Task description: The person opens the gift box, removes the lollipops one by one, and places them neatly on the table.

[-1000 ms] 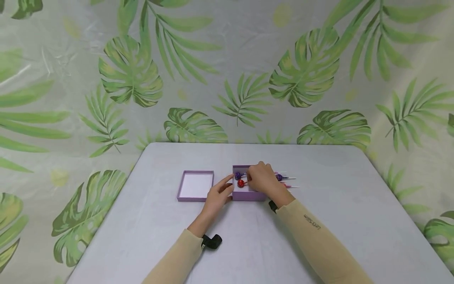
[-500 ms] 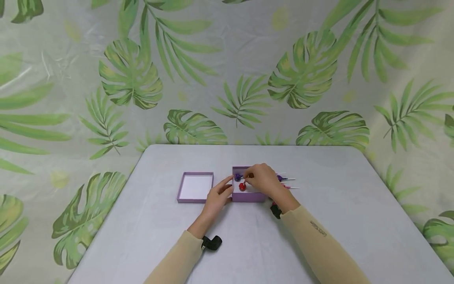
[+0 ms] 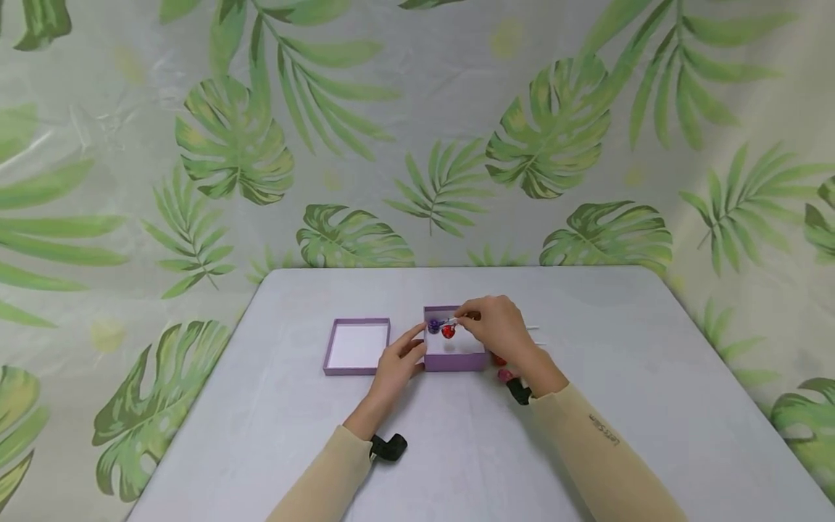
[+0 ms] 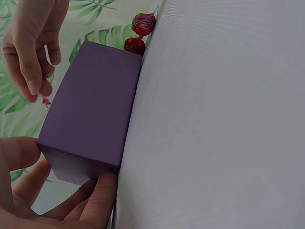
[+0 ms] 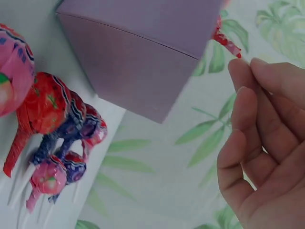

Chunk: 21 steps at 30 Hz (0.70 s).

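My right hand (image 3: 499, 326) pinches the stick end of a red-wrapped lollipop (image 3: 448, 331) above the open purple box (image 3: 455, 362). In the right wrist view the thumb and index fingertip meet at its twisted red wrapper (image 5: 228, 43), while the candy head is mostly behind the box wall. A purple lollipop (image 3: 433, 327) lies inside the box at its left end. My left hand (image 3: 399, 360) rests against the box's left wall; in the left wrist view its fingers (image 4: 102, 198) touch the end at the upper and lower corners.
A shallow purple lid (image 3: 356, 372) with a white inside lies left of the box. Right of the box, several lollipops lie on the white table (image 3: 587, 312), among them a red one (image 5: 43, 102) and a pink one (image 5: 47, 176), partly hidden under my right forearm in the head view.
My right hand has shifted slightly right, and its fingers have drawn out along the stick. The red lollipop has swung and risen a little. My left hand stays at the box.
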### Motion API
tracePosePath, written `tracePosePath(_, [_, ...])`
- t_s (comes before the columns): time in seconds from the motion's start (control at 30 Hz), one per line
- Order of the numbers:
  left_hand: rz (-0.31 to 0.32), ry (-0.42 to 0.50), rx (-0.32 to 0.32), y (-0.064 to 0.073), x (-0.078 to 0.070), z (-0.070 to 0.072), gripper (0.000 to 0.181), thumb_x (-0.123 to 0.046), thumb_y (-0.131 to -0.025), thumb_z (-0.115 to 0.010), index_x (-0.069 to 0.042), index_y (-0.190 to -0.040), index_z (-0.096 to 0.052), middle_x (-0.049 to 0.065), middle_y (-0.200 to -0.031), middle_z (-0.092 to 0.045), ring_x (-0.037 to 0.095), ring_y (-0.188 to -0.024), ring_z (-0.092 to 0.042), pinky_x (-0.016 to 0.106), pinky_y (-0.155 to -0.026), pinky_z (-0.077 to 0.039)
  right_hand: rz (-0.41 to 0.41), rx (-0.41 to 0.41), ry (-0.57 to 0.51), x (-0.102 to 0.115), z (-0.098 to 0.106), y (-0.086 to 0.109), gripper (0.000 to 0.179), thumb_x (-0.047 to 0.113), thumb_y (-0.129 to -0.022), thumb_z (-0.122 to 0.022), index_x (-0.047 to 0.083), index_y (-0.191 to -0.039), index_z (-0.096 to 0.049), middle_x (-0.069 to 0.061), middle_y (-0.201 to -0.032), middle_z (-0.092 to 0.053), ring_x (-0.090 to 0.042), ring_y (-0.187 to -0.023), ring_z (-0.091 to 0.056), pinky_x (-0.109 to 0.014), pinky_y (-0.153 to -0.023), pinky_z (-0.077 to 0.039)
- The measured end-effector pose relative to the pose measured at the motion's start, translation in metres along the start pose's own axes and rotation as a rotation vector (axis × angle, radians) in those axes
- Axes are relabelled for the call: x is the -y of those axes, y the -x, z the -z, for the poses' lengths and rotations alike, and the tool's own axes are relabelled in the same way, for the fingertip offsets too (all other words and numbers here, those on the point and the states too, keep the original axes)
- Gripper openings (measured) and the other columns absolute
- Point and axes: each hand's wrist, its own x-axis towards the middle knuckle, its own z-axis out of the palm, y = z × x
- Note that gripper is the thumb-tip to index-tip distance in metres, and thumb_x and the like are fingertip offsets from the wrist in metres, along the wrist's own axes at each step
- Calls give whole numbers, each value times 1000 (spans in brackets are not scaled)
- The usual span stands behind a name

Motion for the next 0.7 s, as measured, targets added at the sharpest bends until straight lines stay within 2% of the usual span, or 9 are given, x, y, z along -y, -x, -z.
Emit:
tracePosePath(0.13, [-9,-6,16,5,-14,2,47,-14,-104,-57,-13,-150,-49,26,-144,-50,31,-125,-54,48,-100,-50,5,-46,-31,3,11,0,9,18,-91,-77,17,-98,-82,5,-86,-75,-9,-70,-63,-31,-58,-51])
tracePosePath(0.23, [-14,-9,20,7,-19,2,47,-15,-104,-57,-14,-151,-49,26,-144,-50,31,-125,-54,48,-101,-50,-8,-67,-60,5,18,2,8,18,-90,-78,19,-96,-82,5,-86,-75,-10,-70,-63,-31,-57,-51])
tracePosePath(0.5, [-3,22,20,8,-16,0,47,-12,-104,-57,-12,-150,-49,28,-143,-50,36,-127,-53,48,-101,-50,-36,-108,-96,-2,31,17,6,18,-89,-78,20,-94,-82,6,-85,-74,-13,-71,-61,-32,-57,-49])
tracePosePath(0.7, [4,15,18,10,-14,-2,47,-12,-104,-57,-14,-150,-50,26,-144,-50,32,-125,-55,48,-101,-50,-91,-100,-107,-12,37,28,8,19,-90,-77,18,-97,-82,7,-84,-73,-14,-71,-61,-33,-53,-46])
